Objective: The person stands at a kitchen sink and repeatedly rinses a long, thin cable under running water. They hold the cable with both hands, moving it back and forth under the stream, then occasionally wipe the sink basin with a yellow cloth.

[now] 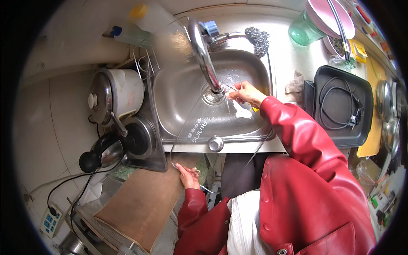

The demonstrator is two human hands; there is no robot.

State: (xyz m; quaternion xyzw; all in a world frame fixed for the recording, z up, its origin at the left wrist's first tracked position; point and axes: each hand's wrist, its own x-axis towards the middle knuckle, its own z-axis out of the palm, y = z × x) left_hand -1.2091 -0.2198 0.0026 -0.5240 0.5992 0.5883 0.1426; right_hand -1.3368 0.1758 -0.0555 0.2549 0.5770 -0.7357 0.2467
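Note:
A clear glass lid [191, 111] with a thin metal rim and printed writing is held tilted over the front of the stainless steel sink [178, 83]. My left hand [189, 177] grips its lower left rim, thumb on the edge, below the counter's front. My right hand [247, 93] is beside the mouth of the chrome faucet [204, 57], over the drain. Its fingers are bent near the lid's far edge and something small and pale; what they hold is unclear. A round metal knob [215, 143] shows at the sink's front edge, apparently on the lid.
Left of the sink stand a white rice cooker [127, 92] and a kettle [108, 149]. A brown board [143, 197] lies below. To the right are a rag [295, 86], a black rectangular pan [342, 134] holding a power cord, and a green jar [304, 30]. Steel wool [257, 40] lies behind the sink.

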